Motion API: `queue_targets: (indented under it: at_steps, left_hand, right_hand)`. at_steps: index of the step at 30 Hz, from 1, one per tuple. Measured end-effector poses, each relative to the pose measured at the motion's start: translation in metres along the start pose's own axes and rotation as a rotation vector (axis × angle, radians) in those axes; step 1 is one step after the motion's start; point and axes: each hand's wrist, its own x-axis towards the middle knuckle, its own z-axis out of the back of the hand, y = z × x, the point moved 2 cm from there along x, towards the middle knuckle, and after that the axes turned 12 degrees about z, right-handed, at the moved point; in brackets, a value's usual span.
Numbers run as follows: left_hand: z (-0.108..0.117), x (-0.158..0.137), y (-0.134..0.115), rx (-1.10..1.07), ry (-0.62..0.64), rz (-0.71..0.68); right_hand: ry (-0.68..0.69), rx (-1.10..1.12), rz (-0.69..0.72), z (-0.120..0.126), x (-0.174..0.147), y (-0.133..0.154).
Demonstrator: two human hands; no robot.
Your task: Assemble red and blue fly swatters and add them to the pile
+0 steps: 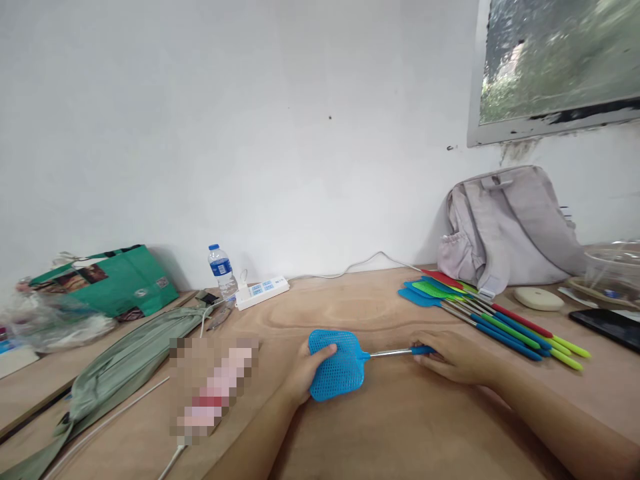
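Note:
A blue fly swatter (pixel 337 367) with a square mesh head and a thin metal shaft lies across the space between my two hands, low over the table. My left hand (pixel 304 372) grips the left edge of the mesh head, thumb on top. Around the blue handle at the other end, my right hand (pixel 453 357) is closed, hiding most of the grip. Just beyond my right hand lies a pile of fly swatters (pixel 500 323) in blue, green, red and yellow, heads toward the wall.
A white power strip (pixel 263 292) and a water bottle (pixel 221 270) stand by the wall. On the left are a green bag (pixel 125 280) and a grey-green cloth bag (pixel 135 353). A backpack (pixel 510 227), a black phone (pixel 607 327) and a plastic container (pixel 613 267) sit at right.

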Motion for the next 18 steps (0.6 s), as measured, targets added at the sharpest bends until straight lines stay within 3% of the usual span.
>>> queue_targets:
  at_steps: [5,11,15,18]
  left_hand:
    - [0.006,0.007,-0.008,-0.180,0.051,-0.077]
    - [0.030,0.019,-0.006,-0.174,-0.209,-0.125]
    - [0.035,0.024,-0.003,-0.200,-0.276,-0.082]
    - [0.034,0.024,-0.004,-0.145,-0.275,-0.088]
  right_hand:
    - [-0.059,-0.023,-0.045,0.006,-0.008,-0.017]
    - [-0.441,-0.291,-0.395,0.008,-0.037,-0.084]
    - [-0.337,-0.443,-0.585,0.007,-0.057,-0.105]
    - [-0.296,-0.442,-0.639,0.008,-0.062,-0.100]
